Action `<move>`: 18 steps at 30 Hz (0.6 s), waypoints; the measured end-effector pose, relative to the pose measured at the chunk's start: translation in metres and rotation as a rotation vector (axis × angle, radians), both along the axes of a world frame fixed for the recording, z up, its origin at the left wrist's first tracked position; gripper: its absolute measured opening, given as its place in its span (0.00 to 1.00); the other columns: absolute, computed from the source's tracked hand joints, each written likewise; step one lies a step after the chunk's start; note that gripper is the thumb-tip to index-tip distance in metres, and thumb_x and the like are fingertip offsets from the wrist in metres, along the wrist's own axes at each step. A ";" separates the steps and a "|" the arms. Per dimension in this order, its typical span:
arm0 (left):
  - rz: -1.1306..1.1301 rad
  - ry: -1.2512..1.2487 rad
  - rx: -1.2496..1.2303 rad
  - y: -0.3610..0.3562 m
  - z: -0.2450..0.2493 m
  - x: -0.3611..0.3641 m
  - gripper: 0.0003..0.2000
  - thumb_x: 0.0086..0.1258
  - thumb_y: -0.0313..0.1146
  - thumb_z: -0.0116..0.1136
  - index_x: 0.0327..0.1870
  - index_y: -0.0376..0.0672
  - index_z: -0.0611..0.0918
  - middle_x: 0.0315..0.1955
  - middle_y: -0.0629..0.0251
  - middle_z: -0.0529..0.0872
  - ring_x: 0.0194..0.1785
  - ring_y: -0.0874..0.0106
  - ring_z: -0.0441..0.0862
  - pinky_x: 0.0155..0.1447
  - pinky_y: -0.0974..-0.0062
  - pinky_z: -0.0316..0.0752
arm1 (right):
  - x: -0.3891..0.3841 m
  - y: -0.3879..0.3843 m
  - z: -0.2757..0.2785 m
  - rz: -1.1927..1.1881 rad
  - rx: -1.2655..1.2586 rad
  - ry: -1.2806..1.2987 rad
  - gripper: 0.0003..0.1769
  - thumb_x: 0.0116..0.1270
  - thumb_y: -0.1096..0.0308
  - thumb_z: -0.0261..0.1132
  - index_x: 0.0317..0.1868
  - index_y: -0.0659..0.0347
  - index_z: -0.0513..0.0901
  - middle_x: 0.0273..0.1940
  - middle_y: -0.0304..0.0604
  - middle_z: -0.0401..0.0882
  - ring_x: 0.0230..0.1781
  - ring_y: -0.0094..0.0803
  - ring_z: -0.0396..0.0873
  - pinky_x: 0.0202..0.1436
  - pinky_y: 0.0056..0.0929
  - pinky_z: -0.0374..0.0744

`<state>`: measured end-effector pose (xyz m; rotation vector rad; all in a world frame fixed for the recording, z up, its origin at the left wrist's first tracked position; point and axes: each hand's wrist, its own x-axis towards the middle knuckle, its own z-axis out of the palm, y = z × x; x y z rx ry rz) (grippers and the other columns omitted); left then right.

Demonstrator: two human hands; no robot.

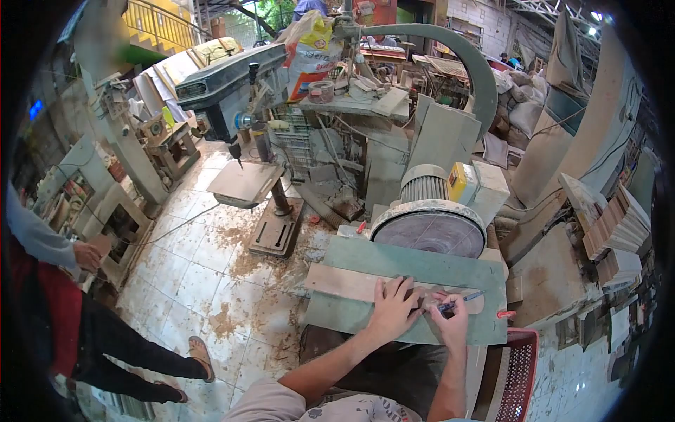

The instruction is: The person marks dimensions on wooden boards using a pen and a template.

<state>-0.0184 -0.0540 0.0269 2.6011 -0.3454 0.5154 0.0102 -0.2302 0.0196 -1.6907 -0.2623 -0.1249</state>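
A long pale wooden board lies across a green work surface. My left hand rests on the board with its fingers stretched out and pressing down. Right beside it, my right hand pinches a dark blue pen over the board. Between the two hands is a small brownish shape, partly hidden by the fingers, whose kind I cannot make out. The board's right end is rounded, and a dark, thin strip lies near it.
Behind the work surface stands a disc sander. A drill press with a small table is farther left. A red plastic crate sits at my right. At the left stands another person. Stacked wood pieces are at far right.
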 end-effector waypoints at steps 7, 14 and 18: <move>-0.001 0.000 0.013 0.000 0.000 0.000 0.25 0.63 0.44 0.63 0.62 0.52 0.74 0.64 0.56 0.70 0.71 0.56 0.61 0.70 0.34 0.49 | -0.002 0.001 0.006 -0.007 -0.012 0.033 0.18 0.54 0.75 0.74 0.38 0.62 0.71 0.46 0.49 0.83 0.52 0.34 0.78 0.56 0.33 0.74; 0.004 -0.009 0.022 0.000 0.000 0.000 0.25 0.65 0.45 0.62 0.62 0.52 0.74 0.64 0.56 0.70 0.71 0.55 0.61 0.70 0.34 0.49 | 0.000 -0.001 0.003 -0.007 -0.039 0.008 0.19 0.54 0.74 0.74 0.37 0.62 0.70 0.47 0.51 0.82 0.51 0.34 0.78 0.56 0.33 0.74; -0.002 -0.009 0.009 0.000 -0.001 0.000 0.25 0.64 0.45 0.62 0.62 0.52 0.74 0.64 0.56 0.70 0.71 0.55 0.61 0.70 0.34 0.49 | -0.001 0.001 0.004 -0.001 -0.010 0.018 0.20 0.52 0.75 0.75 0.38 0.62 0.70 0.48 0.52 0.82 0.51 0.35 0.78 0.57 0.34 0.74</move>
